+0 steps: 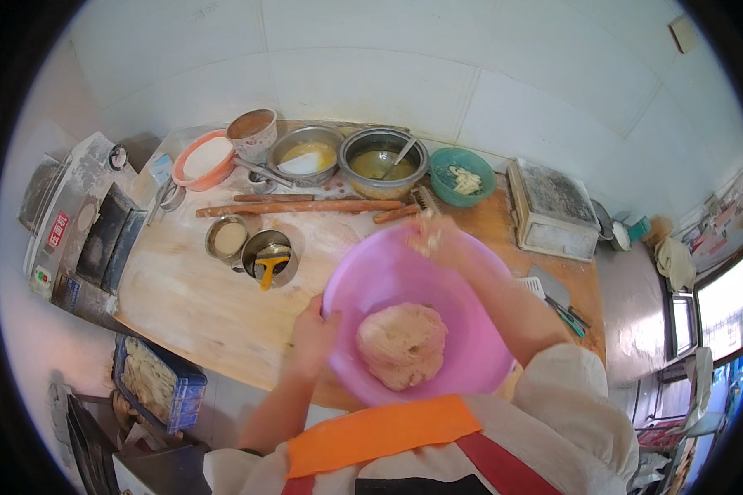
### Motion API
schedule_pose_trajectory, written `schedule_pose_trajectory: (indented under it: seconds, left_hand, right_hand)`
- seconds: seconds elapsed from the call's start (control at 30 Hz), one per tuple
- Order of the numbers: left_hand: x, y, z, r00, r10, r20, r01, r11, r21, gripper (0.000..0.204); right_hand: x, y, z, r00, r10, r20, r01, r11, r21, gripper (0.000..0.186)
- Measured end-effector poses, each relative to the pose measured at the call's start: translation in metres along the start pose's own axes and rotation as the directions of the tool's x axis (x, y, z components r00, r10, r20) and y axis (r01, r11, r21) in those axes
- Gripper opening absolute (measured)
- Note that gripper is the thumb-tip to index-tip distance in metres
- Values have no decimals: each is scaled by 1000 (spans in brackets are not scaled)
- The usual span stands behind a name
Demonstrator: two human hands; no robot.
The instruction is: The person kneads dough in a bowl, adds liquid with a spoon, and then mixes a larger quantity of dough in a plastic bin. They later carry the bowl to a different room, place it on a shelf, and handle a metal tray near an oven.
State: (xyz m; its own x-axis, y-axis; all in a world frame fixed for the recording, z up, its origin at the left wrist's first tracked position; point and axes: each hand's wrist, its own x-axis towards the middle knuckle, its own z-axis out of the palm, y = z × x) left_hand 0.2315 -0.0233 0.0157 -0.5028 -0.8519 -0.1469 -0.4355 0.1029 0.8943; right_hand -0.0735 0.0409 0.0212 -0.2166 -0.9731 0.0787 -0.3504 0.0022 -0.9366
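Note:
A large pink plastic basin (479, 346) stands in front of me at the table's near edge. Inside it lies a rough, pale lump of dough (402, 346) with a small dent in its surface. My left hand (314, 334) grips the basin's left rim. Over the far rim is my right hand (433, 239), smeared by motion, with what looks like dough stuck to it. Its fingers are too blurred to show whether they hold anything.
Behind the basin lie a long rolling pin (305, 208), a pot with a ladle (380, 165) and a green bowl (462, 177). A metal cup with a yellow-handled scraper (268, 268) stands left. A dusty scale (553, 210) is at right; a dough machine (87, 227) stands far left.

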Motion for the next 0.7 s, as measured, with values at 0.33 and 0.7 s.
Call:
schedule_pose_trajectory:
  seconds: [0.33,0.7]
  left_hand:
    - [19,-7,-24,993,6,-119,-22,990,-137,38]
    - [15,-13,-30,989,-98,-115,84,989,-123,42]
  right_hand:
    - [269,114,-69,900,313,302,372,-195,-907,30]
    - [295,134,-69,998,68,8,-27,500,-866,32]
